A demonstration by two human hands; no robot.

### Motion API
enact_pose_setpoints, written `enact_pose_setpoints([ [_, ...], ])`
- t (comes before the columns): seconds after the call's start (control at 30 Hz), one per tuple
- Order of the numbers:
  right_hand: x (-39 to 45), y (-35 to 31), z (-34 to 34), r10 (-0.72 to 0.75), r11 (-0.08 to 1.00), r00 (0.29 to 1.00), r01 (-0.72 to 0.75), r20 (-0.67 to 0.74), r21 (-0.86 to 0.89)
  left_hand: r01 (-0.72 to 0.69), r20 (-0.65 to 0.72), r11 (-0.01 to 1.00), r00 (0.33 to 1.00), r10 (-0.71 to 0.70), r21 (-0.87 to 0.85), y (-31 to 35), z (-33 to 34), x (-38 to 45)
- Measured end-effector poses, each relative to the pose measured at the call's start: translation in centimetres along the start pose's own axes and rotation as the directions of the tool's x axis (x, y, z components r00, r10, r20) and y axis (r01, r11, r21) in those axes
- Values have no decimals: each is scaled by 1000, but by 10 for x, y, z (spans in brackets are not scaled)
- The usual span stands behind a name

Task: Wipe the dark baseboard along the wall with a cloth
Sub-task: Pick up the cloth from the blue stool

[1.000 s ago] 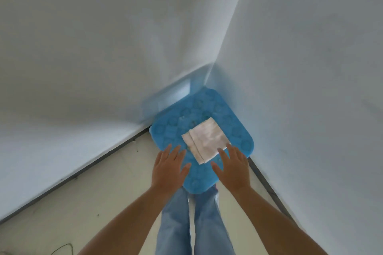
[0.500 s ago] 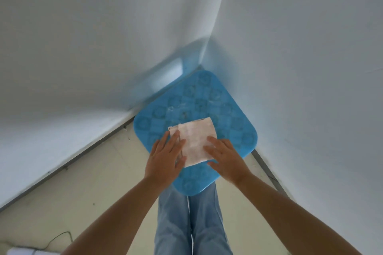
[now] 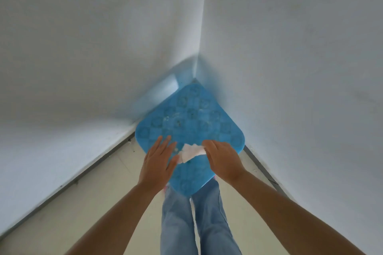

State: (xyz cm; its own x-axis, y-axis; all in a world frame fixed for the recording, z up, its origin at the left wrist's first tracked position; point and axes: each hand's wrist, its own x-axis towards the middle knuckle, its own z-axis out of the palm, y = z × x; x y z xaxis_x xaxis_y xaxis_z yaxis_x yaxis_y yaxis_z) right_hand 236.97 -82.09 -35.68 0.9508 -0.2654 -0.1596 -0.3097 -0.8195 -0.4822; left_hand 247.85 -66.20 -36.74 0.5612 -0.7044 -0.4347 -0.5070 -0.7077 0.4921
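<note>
White cloth (image 3: 191,152) in right grip (image 3: 222,159)

Only one view is given, taken from a camera worn on the head. The scene is looked at steeply downward and forward, into a room corner where two white walls (image 3: 103,47) meet. The blue stool seat (image 3: 192,118) and both forearms are seen from near, and the floor (image 3: 99,196) lies further below.

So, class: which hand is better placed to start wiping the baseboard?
Right. The right hand already grips the cloth; the left hand lies flat, holding nothing.
</note>
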Motion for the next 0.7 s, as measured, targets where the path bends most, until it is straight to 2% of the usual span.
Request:
enact_pose_setpoints([
  [0.1, -5, -5, -32, 120, 993, 972, -116, 200, -29, -58, -23, 997, 998, 57, -47, 23, -35, -9],
  [0.17, -14, -11, -54, 157, 986, 958, -164, 241, 9, -118, -23, 993, 993, 118, -27, 42, -56, -13],
  [0.3, -51, -27, -93, 298, 945, 953, -303, 61, 119, -325, 25, 936, 946, 324, 134, 88, -93, -25],
  [0.4, -95, -40, -117, 478, 869, 876, -461, -66, 180, -503, 90, 831, 863, 497, 237, 117, -106, -36],
  [0.47, -133, -52, -124, 634, 767, 759, -589, -152, 255, -603, 150, 744, 796, 587, 287, 138, -108, -44],
  [0.5, -153, -60, -126, 712, 697, 675, -647, -192, 310, -650, 178, 699, 758, 628, 298, 149, -107, -47],
  [0.57, -200, -79, -127, 834, 551, 484, -713, -265, 434, -726, 259, 634, 687, 679, 266, 173, -95, -59],
  [0.63, -249, -100, -123, 920, 389, 277, -725, -276, 568, -792, 359, 570, 608, 708, 217, 195, -77, -80],
  [0.67, -274, -109, -119, 945, 317, 181, -715, -273, 623, -830, 411, 516, 555, 723, 212, 206, -66, -91],
  [0.7, -314, -126, -113, 963, 227, 58, -697, -261, 681, -887, 469, 413, 460, 754, 207, 224, -46, -112],
])
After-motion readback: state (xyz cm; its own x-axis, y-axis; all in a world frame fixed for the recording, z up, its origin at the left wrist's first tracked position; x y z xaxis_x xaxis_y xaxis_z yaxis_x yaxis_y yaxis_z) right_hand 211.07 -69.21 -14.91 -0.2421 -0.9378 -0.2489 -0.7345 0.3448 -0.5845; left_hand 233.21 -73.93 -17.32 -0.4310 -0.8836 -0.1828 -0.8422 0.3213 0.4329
